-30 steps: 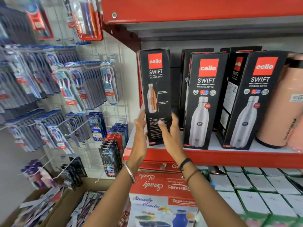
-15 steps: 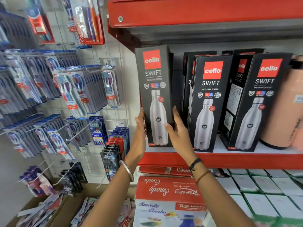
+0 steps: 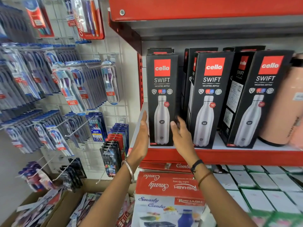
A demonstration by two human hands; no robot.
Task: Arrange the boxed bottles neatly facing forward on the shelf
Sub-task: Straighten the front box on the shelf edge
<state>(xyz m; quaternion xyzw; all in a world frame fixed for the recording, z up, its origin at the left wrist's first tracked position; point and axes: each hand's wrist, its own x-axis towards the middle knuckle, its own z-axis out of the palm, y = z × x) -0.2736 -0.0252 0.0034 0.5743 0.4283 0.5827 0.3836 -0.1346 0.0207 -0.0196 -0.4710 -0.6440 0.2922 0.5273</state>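
A black "cello SWIFT" boxed bottle (image 3: pixel 162 99) stands upright at the left end of the red shelf (image 3: pixel 229 155), its front facing me. My left hand (image 3: pixel 141 138) lies flat and open against the box's lower left side. My right hand (image 3: pixel 181 136), fingers spread and blurred, is at its lower right edge. A second boxed bottle (image 3: pixel 209 99) stands to the right, turned slightly. A third boxed bottle (image 3: pixel 255 99) is angled so its side panel shows. More black boxes stand behind them.
A peach flask (image 3: pixel 285 104) stands at the shelf's right end. Toothbrush packs (image 3: pixel 68 89) hang on the wire grid wall to the left. A red and white "Smarty Combo" carton (image 3: pixel 168 194) sits below the shelf, with white boxes (image 3: pixel 262 185) beside it.
The left box was turned from side panel to front face, then set down at the shelf's left end. Both hands have loosened from gripping it to resting at its sides.
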